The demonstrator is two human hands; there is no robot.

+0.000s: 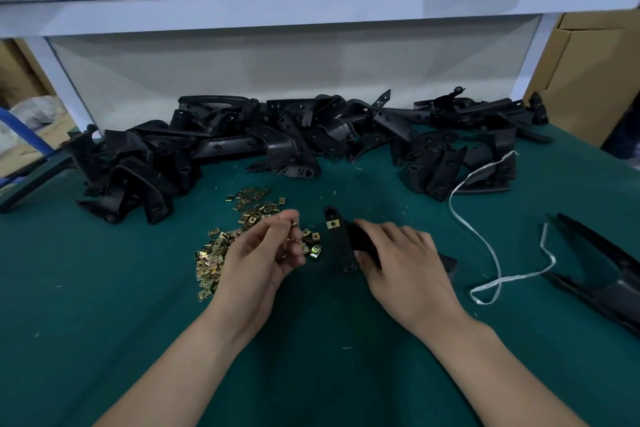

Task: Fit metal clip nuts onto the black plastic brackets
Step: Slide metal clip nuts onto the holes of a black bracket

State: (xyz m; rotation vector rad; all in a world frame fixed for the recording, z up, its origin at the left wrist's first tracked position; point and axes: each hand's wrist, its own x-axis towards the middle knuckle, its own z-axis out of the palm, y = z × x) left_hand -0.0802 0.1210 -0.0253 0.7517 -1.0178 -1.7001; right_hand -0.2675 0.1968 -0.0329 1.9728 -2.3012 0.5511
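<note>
dim, even light | soft shadows | edges bowed | slight blur

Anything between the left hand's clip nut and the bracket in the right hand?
Nothing visible. The left hand pinches a clip nut beside the bracket the right hand grips; only green mat shows in the gap.

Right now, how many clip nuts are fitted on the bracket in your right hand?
1: a clip nut on the far end of the bracket. The right hand covers the near part, so more may be hidden.
</note>
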